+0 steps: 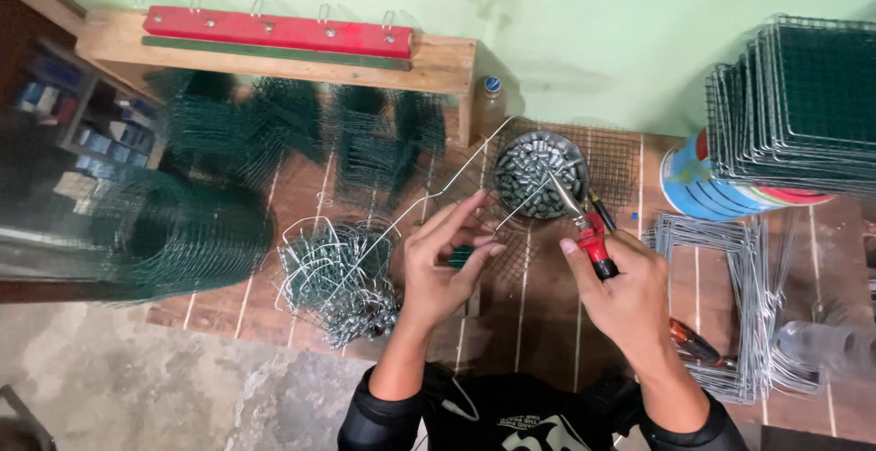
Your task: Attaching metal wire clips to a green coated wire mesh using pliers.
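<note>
Bowl of metal clips (540,177): on floor, centre, beyond both hands. Pliers (589,232): in right hand (625,300), tips over bowl. Bent wire (429,200): in left hand (443,264). Wire basket (338,278): left of left hand. Mesh roll (173,241): far left. Wire frames (730,296): right. Mesh panel stack (803,104): on bucket (703,186), upper right. Wooden bench (438,63): behind, against wall.

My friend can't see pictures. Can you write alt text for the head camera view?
A person's left hand holds a bent wire while the right hand grips red-handled pliers over a bowl of small metal clips, with green mesh panels stacked nearby.
</note>
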